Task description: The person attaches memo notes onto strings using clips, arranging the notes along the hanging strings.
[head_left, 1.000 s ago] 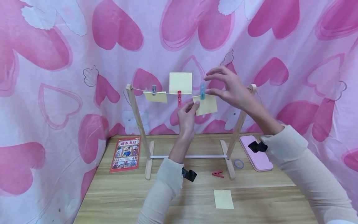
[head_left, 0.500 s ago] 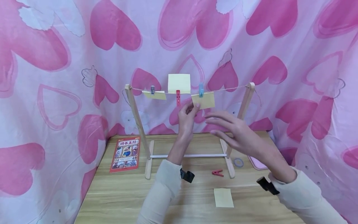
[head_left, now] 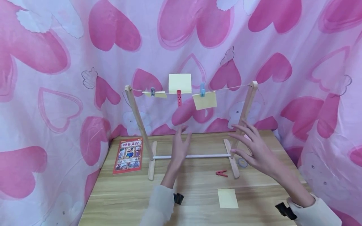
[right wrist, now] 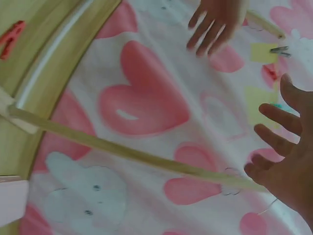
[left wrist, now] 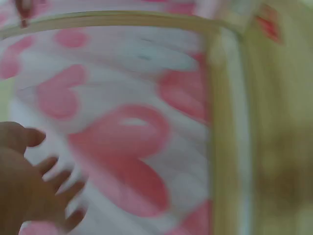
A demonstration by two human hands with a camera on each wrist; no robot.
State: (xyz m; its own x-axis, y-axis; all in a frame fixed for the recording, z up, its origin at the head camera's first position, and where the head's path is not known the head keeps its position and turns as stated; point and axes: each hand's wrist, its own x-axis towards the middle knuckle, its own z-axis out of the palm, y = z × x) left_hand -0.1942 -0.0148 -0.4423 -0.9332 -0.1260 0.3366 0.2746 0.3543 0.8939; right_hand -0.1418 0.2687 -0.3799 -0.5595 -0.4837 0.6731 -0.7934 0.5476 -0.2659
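Note:
My left hand (head_left: pixel 180 146) hovers with loosely spread fingers in front of the wooden rack's white crossbar (head_left: pixel 207 156), holding nothing. Beside the rack's right post (head_left: pixel 245 114), my right hand (head_left: pixel 255 150) is in the air with its fingers apart and nothing in them. On the string between the posts, a blue clothespin (head_left: pixel 202 90) holds a yellow sticky note (head_left: pixel 205 101) that hangs slightly tilted. A red clothespin (head_left: pixel 179 98) in the middle grips a note (head_left: pixel 180 83) standing above the string. Further left, a grey clip (head_left: pixel 152 91) holds another note (head_left: pixel 161 94), seen almost edge-on.
A red clothespin (head_left: pixel 222 173) and a loose yellow note (head_left: pixel 227 198) lie on the wooden table (head_left: pixel 198 191). A comic book (head_left: pixel 128 156) is left of the rack. A small ring (head_left: pixel 242 162) lies by its right foot, and a pink case (right wrist: pixel 12 200) shows in the right wrist view.
The right hand has come away from the blue clothespin and moved down and right. The left hand has let go of the hanging note and dropped lower. The note stays clipped on the string.

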